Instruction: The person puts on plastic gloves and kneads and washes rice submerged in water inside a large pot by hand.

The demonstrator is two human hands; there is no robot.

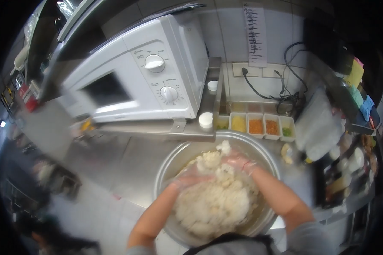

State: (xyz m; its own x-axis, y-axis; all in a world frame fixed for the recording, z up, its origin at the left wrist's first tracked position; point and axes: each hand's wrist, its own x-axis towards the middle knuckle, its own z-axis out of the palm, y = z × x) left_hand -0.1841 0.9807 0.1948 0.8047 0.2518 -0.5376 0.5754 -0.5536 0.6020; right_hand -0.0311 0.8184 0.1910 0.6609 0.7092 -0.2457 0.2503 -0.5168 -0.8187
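Observation:
A wide metal basin (163, 173) in front of me holds a big heap of pale, lumpy food (217, 202), soft like mash or sticky rice; which one I cannot tell. Both my hands wear clear thin gloves and are in the heap's far half. My left hand (196, 177) lies along the left side of the food, fingers stretched out and smeared by motion. At the far right, my right hand (239, 161) has its fingers curled against the food, with a white lump at the fingertips. Part of its fingers is covered by food.
A white microwave (136, 76) stands on a metal shelf beyond the basin. Behind the basin sit several small containers, one with orange bits (255, 126). A clear plastic bag (321, 127) is at the right, with cables (259, 92) by the wall.

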